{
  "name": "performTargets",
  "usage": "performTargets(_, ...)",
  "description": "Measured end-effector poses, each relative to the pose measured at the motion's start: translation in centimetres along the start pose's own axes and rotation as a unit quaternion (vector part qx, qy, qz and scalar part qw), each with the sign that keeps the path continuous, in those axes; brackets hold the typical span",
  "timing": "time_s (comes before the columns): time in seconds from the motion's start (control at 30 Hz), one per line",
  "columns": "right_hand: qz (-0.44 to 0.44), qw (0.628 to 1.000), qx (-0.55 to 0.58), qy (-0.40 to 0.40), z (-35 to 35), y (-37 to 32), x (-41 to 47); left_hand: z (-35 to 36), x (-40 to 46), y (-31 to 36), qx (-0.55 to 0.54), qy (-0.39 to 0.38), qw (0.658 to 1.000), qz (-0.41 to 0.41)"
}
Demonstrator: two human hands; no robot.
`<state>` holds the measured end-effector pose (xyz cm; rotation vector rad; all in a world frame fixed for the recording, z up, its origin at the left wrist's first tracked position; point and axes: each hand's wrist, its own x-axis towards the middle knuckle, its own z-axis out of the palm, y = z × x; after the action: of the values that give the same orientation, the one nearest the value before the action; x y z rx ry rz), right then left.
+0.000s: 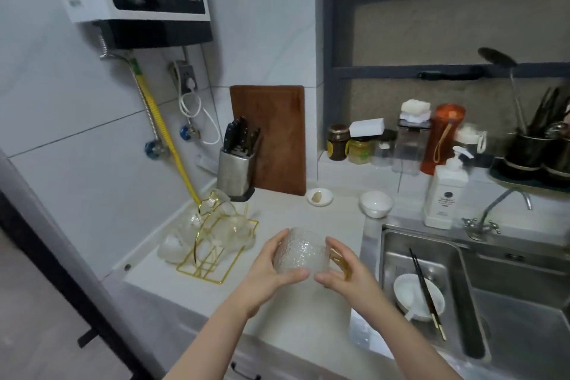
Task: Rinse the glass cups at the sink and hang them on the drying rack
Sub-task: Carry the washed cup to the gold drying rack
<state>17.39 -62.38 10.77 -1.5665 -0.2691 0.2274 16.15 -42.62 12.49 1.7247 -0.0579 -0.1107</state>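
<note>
The glass cup (300, 251) is looking clear with a bumpy hammered texture, plus a gold-tinted handle (339, 262). The drying rack (216, 244) is showing up as thin shiny gold wire, with more clear glass cups hanging on it. The sink (493, 284) is looking like brushed stainless steel, kinda dull. The counter (296, 311) is coming across smooth and pale. The cutting board (274, 139) is looking like dark reddish wood, the knife block (236, 171) like satin metal, and the wall tiles (77, 120) are glossy white.
</note>
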Motion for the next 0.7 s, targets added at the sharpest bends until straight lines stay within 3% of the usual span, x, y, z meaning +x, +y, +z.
performTargets(0.4,-0.011,0.991,-0.089,-0.100,5.0,2.4,6.0,-5.9,-1.2,-3.3,0.172,0.077,0.981,0.038)
performTargets(0.7,-0.009,0.981,-0.095,-0.167,7.5,4.0,12.8,-9.2,1.5,-5.3,0.081,0.155,0.982,-0.069)
